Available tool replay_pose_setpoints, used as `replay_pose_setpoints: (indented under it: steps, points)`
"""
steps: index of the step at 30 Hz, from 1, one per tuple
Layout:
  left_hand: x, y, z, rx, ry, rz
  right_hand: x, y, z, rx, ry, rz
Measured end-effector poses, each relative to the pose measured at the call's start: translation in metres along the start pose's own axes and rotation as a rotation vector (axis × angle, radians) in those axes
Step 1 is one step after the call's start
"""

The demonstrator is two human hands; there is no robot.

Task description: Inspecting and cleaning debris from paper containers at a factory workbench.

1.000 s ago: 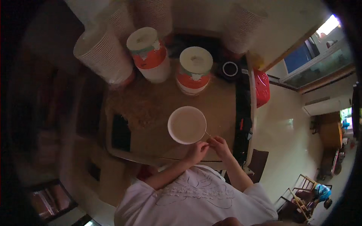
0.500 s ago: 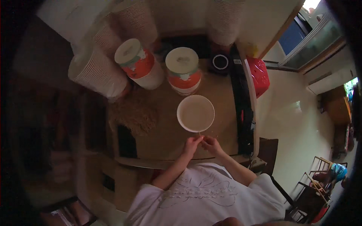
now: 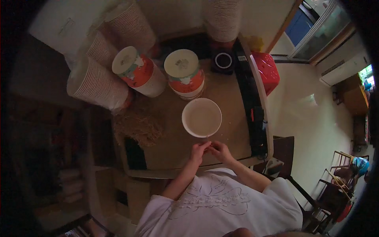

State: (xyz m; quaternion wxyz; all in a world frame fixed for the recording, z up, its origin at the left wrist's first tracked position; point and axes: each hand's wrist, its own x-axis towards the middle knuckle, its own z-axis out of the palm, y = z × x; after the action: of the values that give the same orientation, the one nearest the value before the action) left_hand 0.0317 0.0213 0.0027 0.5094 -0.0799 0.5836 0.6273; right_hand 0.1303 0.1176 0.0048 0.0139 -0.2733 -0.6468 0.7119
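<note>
The fingers of the left hand [image 3: 197, 153] and right hand [image 3: 221, 151] are drawn in narrow, tips meeting, pinching a thin strand [image 3: 207, 138] between them. The strand reaches up to the near side of a round white tub [image 3: 201, 117], though it is too small and dim to tell whether it is fixed there. The tub stands just beyond the fingertips, its open mouth facing up, on a brown surface [image 3: 177, 156].

To the left of the tub lies a loose heap of tan strands [image 3: 139, 126]. Behind the tub stand two orange-banded containers with pale round tops: a nearer one [image 3: 184, 75] and a tilted-looking one [image 3: 139, 73] to its left. A dark box with a pale ring [image 3: 222, 62] sits to their right.

Farther out, plastic-wrapped stacks of white tubs [image 3: 98, 83] line the left and back, and a red stool [image 3: 265, 71] stands past the right edge. Well apart, at far right, is another person in blue [image 3: 361, 165].
</note>
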Motion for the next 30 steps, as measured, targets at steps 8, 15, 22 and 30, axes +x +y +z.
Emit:
replay_pose_setpoints:
  steps: [8,15,22,30]
  points:
    - [-0.004,0.023,-0.003,-0.104,-0.089,-0.127,-0.006,-0.009,0.007,0.187,0.068,-0.052]
    - [-0.007,0.017,-0.010,0.044,-0.095,-0.134,-0.005,-0.016,0.007,0.089,0.059,0.064]
    - [-0.003,0.012,-0.007,0.035,-0.092,-0.113,-0.002,-0.001,0.008,0.059,0.078,0.003]
    - [0.023,0.012,-0.016,-0.042,-0.028,-0.010,-0.016,-0.019,0.009,-0.168,0.056,0.043]
